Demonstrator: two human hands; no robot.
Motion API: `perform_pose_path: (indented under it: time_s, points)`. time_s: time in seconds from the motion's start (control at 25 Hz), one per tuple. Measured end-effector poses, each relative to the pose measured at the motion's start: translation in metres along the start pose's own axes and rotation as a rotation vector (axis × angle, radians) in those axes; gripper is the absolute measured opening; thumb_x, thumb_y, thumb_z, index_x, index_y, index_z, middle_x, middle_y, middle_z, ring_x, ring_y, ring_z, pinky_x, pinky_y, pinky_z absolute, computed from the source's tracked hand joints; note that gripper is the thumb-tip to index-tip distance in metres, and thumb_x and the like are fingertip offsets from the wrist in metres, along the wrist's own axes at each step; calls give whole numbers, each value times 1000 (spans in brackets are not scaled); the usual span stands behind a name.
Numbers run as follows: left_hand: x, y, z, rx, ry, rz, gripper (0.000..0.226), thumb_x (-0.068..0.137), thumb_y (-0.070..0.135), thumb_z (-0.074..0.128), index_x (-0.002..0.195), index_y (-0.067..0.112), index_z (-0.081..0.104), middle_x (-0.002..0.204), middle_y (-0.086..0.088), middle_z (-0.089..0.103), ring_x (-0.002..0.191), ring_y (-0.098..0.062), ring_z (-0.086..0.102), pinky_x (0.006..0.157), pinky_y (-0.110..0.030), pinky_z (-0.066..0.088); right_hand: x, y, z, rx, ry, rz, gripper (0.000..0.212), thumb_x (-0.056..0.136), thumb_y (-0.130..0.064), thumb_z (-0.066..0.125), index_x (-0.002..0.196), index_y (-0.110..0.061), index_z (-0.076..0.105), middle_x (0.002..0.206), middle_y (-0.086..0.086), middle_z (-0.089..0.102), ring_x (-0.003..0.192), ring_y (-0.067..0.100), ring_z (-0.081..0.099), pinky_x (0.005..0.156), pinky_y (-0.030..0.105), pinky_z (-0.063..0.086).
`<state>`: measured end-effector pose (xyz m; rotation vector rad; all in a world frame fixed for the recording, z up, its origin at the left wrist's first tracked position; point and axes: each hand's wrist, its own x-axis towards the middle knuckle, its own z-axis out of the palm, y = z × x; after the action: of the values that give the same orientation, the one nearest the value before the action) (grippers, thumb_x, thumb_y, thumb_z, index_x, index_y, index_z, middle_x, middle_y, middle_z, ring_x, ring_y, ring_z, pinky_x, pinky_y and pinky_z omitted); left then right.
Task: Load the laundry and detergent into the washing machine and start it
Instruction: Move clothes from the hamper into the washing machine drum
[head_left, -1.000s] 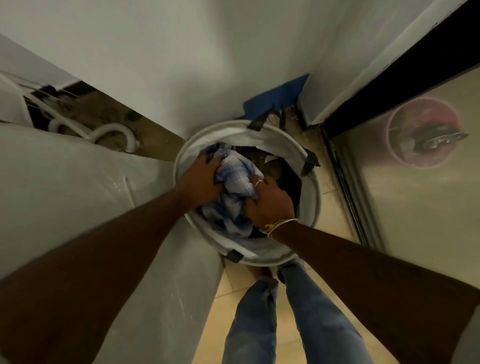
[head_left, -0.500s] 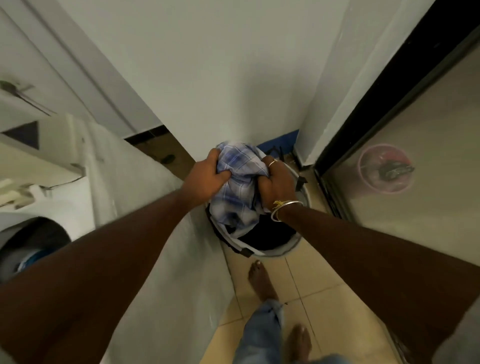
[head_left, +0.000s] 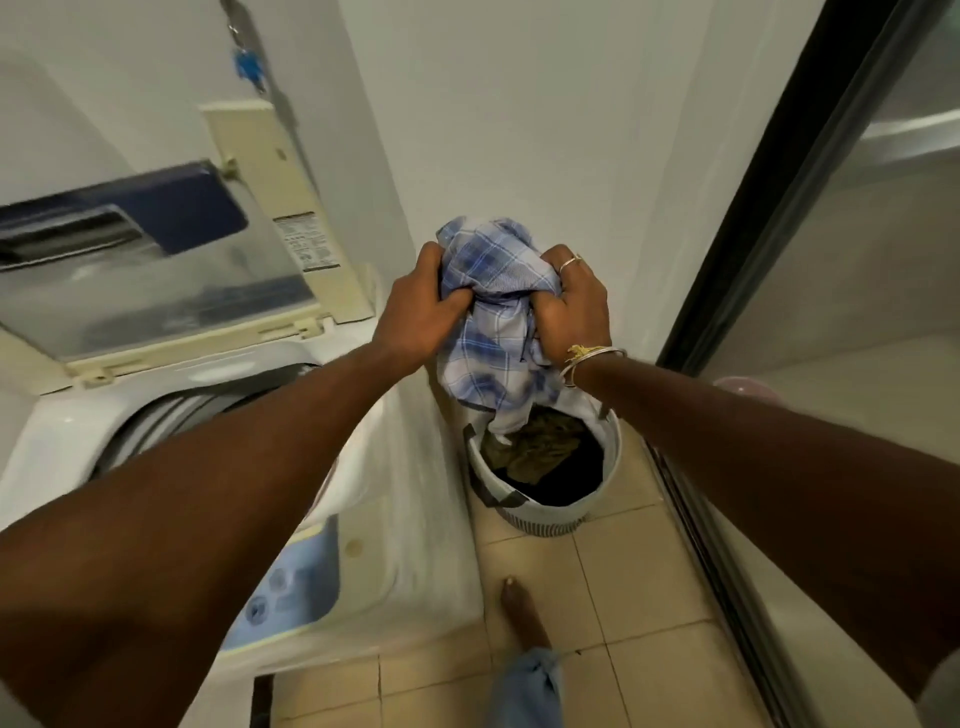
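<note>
Dim, flat indoor light, slightly warm. Motion blur on washer lid (head_left: 156, 270) at 9 o'clock. Heavy wide-angle bending toward edges. Faint reflection on glass door (head_left: 857, 312) at 3 o'clock. Foreground at 7 o'clock underexposed.

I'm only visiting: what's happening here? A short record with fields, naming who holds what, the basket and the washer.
held item: blue plaid cloth, bunched up, its lower end over the basket's mouth
left hand: grips the cloth
right hand: grips the cloth
laundry basket: on the tiled floor, right of the washer
in basket: dark clothes
washing machine: top-loading, lid raised
</note>
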<state>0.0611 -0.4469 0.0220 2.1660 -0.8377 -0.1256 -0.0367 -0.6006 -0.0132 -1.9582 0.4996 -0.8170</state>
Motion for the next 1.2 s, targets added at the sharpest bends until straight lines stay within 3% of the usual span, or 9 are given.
perform_pose_path:
  time_s: [0.24,0.44,0.6,0.8,0.88,1.04,1.12,1.2]
  points:
    - [-69,51,-162,83,142,42,27,91,34,56,111,21,44,99,2,66,80,-17,63,66,-31,45,-24,-169,11,108,-31,-150,15,82,-5,50,87,-18,55,83,1,58,75,16,49,65,27,41]
    - [-124,33,-282,172,252,46,29,92,36,57,113,22,43,99,2,64,84,-15,62,68,-34,48,-49,-270,78,216,-99,-218,11,84,-6,51,89,-12,58,83,5,62,76,21,56,70,37,50]
    - [-161,-21,-338,103,340,6,29,90,28,61,113,23,43,98,6,63,87,-11,62,64,-25,43,-80,-309,161,283,-112,-201,24,80,-10,50,100,-12,64,93,7,67,84,22,60,76,35,51]
    - [-189,-113,-380,90,383,-82,36,87,27,61,117,22,44,107,-1,65,93,-21,63,74,-36,51,-124,-318,261,335,-227,-122,22,81,-6,53,97,-21,59,92,7,64,84,19,58,77,38,51]
    - [-196,-150,-384,61,395,-140,33,88,25,63,114,20,44,105,1,64,92,-20,63,72,-32,48,-134,-314,294,321,-289,-66,22,81,-6,53,93,-25,55,90,4,63,81,18,56,75,38,50]
    - [-203,-209,-366,-5,314,-231,33,91,25,64,118,18,45,106,1,65,93,-17,63,73,-26,44,-149,-284,329,172,-329,30,19,86,-9,54,101,-20,58,99,7,65,90,25,58,81,36,48]
    - [-199,-238,-349,-8,165,-324,47,91,31,66,129,17,44,114,2,63,97,-14,60,82,-28,46,-152,-264,337,70,-344,56,16,89,-12,56,104,-17,60,101,9,67,93,28,61,79,31,46]
    - [-196,-266,-330,26,-84,-413,58,85,35,70,133,16,43,118,3,57,104,-15,57,88,-31,47,-155,-238,343,-106,-456,152,29,87,-10,60,116,-11,60,106,11,67,101,30,63,78,26,43]
